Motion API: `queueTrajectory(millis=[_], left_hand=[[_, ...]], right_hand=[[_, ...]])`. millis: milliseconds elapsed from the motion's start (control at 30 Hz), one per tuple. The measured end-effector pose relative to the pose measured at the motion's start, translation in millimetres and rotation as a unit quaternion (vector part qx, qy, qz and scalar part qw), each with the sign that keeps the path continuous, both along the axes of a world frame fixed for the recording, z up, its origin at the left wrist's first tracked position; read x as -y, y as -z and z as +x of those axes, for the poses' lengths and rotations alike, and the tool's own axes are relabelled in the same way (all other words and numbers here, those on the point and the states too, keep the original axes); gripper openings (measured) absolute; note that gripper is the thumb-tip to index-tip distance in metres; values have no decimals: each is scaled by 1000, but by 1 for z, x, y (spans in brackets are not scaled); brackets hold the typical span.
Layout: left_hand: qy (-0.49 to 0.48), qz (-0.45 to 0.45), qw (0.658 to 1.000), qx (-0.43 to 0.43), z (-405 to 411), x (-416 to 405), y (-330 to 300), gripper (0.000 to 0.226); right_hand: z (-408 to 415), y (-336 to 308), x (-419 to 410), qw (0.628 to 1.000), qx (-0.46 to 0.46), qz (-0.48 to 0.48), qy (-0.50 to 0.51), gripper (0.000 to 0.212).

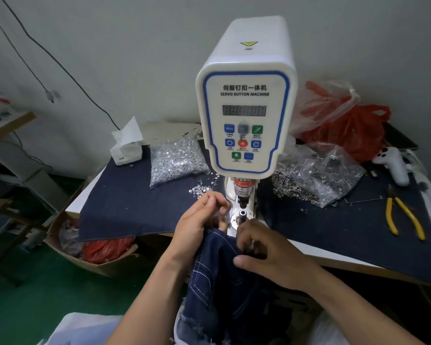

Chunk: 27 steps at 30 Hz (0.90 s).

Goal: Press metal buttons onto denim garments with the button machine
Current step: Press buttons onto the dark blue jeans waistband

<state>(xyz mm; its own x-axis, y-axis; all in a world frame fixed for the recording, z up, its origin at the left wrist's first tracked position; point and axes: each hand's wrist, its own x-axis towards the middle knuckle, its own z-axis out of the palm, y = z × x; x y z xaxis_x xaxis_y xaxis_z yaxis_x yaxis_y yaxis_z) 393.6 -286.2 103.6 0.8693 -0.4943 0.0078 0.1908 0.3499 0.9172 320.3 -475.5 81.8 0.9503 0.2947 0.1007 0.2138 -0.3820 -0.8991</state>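
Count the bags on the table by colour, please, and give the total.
Clear bags of metal parts: 2, left bag and right bag
Red bags: 1, red bag
Total: 3

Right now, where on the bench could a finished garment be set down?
The denim mat is bare between the tissue box, the bag of buttons and the front edge. The right side is crowded: a bag of rivets, pliers, a white controller.
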Motion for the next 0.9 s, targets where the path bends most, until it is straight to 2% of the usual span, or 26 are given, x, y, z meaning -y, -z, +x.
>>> queueTrajectory(millis=[67,133,200,267,300,400,467,533,567,633,700,800,900], left_hand=[[1,58,998,39,-2,-3,-2,26],[32,157,983,91,-1,-7,-8,39],[99,288,937,169,2,-13,-13,48],[157,354,891,236,5,-21,-14,50],[171,342,893,239,7,-25,-14,46],[194,242,929,204,3,-28,-7,23],[172,171,959,144,-1,-25,2,17],[146,155,970,116,2,-26,10,14],[142,197,960,137,6,-28,14,12],[154,327,907,214,15,-31,24,9],[150,404,869,245,20,-29,31,6],[119,406,878,225,21,-20,34,7],[71,399,890,209,26,-11,34,18]], right_hand=[[-2,-3,1,999,-31,31,-31,15],[-2,-6,3,992,-63,107,-25,12],[-1,-9,7,992,-64,110,-6,14],[0,-12,11,996,-70,43,-17,16],[1,-13,13,996,-78,-4,-31,15],[5,-16,20,980,-88,-174,-37,13],[8,-18,25,971,-67,-228,-19,14],[10,-21,31,980,-31,-197,-7,15],[10,-21,35,985,-25,-169,-4,14],[12,-18,42,991,-40,-126,-12,10],[14,-11,45,992,-74,-100,2,17],[22,1,46,990,-121,4,73,20],[31,6,45,981,-131,62,126,24]])
